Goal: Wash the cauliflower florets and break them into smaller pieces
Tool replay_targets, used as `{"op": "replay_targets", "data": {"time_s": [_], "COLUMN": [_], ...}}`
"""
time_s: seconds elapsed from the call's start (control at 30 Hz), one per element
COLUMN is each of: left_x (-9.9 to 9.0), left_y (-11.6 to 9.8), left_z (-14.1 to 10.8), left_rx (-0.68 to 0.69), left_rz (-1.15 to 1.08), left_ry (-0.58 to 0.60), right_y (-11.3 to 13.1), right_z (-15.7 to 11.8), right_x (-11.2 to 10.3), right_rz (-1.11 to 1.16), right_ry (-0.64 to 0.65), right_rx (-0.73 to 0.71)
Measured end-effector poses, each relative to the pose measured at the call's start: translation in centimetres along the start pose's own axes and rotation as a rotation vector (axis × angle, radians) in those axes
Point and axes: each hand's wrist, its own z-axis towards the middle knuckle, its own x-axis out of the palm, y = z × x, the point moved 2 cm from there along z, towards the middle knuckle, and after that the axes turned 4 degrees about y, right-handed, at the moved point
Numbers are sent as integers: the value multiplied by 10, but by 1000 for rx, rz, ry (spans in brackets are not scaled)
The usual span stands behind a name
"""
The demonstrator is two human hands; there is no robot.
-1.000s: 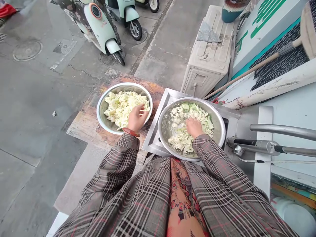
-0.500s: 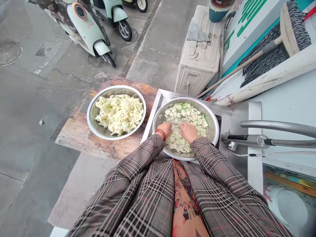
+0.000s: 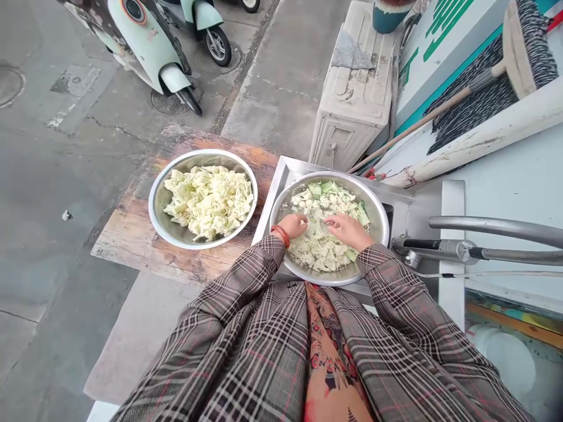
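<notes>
A metal basin [image 3: 380,234] of water holds floating cauliflower pieces [image 3: 326,253] and several green leaves [image 3: 326,188]. My left hand [image 3: 293,225], a red-orange band on its wrist, is over the basin's left side with loosely bent fingers and nothing visible in them. Opposite it, my right hand [image 3: 350,230] reaches in from the right, its fingers stretched towards the left hand and apart from the thumb. Both hands are just above the water, with a gap between them. To the left, a second metal bowl [image 3: 153,218] holds a heap of cauliflower florets [image 3: 210,199].
The bowl stands on a worn wooden board [image 3: 121,237]. Under the basin is a metal sink [image 3: 288,167], with a grey tap [image 3: 457,251] to its right. A mop [image 3: 519,53], an outdoor air-conditioner unit [image 3: 352,99] and parked scooters [image 3: 152,47] are further off.
Both hands have risen out of the splashing water. My right hand has shifted right and its fingers now show; the water is calmer. The view has shifted slightly.
</notes>
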Motion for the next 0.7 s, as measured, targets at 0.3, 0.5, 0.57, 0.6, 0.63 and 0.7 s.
{"op": "replay_targets", "data": {"time_s": [0.3,0.5,0.57,0.6,0.63,0.7], "left_x": [-6,15,20,21,19,12], "left_y": [5,-11,-13,-12,-9,-1], "left_z": [-19,-26,-25,-25,-24,-24], "left_rx": [18,50,41,43,49,51], "left_rz": [187,378,405,395,369,283], "left_ry": [138,335,339,317,280,180], "right_y": [1,-19,-15,-11,-7,2], "right_z": [3,-14,-14,-12,-10,-4], "right_x": [16,-24,-24,-20,-15,0], "right_rz": [166,950,948,899,847,686], "right_ry": [-47,-184,-175,-149,-116,-25], "right_rx": [153,199,195,183,168,133]}}
